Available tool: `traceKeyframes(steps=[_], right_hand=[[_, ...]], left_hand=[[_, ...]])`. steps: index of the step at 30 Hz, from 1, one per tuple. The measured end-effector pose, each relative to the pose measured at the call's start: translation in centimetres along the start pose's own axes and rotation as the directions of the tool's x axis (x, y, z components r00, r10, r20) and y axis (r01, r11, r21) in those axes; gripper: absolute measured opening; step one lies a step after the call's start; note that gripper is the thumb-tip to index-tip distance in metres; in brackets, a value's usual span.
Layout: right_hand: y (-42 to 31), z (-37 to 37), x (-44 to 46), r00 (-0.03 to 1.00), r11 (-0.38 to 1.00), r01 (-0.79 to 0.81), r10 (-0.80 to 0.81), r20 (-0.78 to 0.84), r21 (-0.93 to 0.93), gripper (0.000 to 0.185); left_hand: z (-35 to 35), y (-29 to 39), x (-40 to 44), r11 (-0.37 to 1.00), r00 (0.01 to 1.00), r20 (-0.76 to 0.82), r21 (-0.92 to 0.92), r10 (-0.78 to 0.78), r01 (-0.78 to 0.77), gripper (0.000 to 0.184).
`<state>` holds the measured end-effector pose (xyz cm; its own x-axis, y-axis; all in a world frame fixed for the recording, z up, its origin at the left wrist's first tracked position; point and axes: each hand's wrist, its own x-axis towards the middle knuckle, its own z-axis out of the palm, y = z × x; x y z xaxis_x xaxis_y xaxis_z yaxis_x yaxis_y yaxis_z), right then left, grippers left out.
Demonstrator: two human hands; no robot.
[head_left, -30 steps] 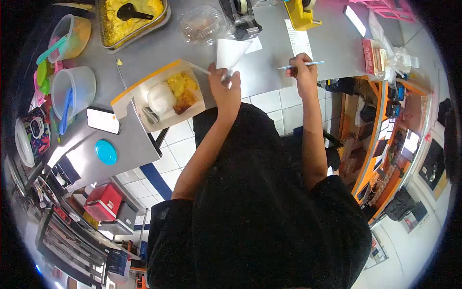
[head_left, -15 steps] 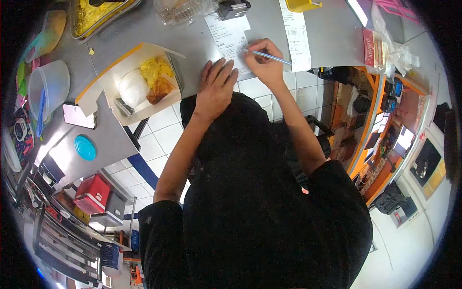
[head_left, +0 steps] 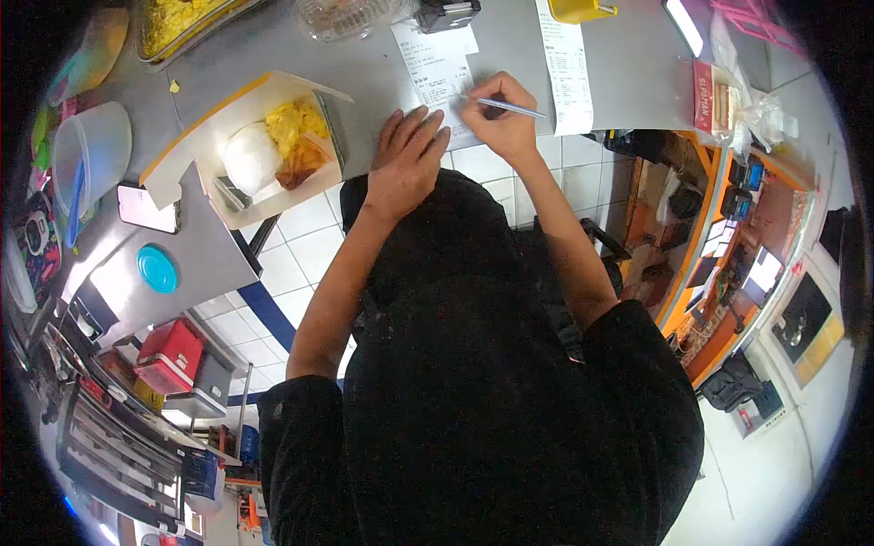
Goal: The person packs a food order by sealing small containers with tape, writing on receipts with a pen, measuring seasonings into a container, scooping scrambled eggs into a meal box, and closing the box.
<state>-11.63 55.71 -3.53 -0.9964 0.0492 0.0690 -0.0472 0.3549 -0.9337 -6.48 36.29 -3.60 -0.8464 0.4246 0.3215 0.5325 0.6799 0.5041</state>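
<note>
My right hand (head_left: pixel 501 116) is closed around a thin pen (head_left: pixel 510 107), whose tip touches a printed receipt (head_left: pixel 437 73) on the grey metal table (head_left: pixel 364 100). Spread flat, my left hand (head_left: pixel 405 164) rests with its fingertips at the receipt's lower left edge. To its left stands an open cardboard box (head_left: pixel 232 205) with white rice (head_left: pixel 252 158), yellow food (head_left: pixel 291 126) and a brown piece (head_left: pixel 302 162) inside. A second receipt (head_left: pixel 569 77) lies to the right of my right hand.
A clear plastic container (head_left: pixel 341 16) and a black tape dispenser (head_left: pixel 448 14) sit at the top, near a yellow dispenser (head_left: pixel 581 9). On the left are a phone (head_left: pixel 148 209), a turquoise lid (head_left: pixel 157 268) and a tub (head_left: pixel 96 150). A red box (head_left: pixel 706 98) stands right.
The near receipt, curled up one second ago, now lies flat. My left hand has flattened beside it, and my right hand has moved left with the pen onto it. The view has shifted.
</note>
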Motion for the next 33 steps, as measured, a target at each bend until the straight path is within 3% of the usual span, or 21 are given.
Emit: traceKeyframes(steps=[18, 33], right_hand=[[-0.6, -0.4, 0.3, 0.992, 0.986, 0.118, -0.113, 0.053, -0.118, 0.018], [-0.1, -0.3, -0.5, 0.999, 0.998, 0.031, -0.03, 0.022, -0.051, 0.018]], left_hand=[[0.2, 0.0, -0.2, 0.998, 0.999, 0.025, -0.057, -0.031, 0.033, 0.035], [0.2, -0.1, -0.2, 0.998, 0.999, 0.041, -0.056, -0.03, 0.032, 0.038]])
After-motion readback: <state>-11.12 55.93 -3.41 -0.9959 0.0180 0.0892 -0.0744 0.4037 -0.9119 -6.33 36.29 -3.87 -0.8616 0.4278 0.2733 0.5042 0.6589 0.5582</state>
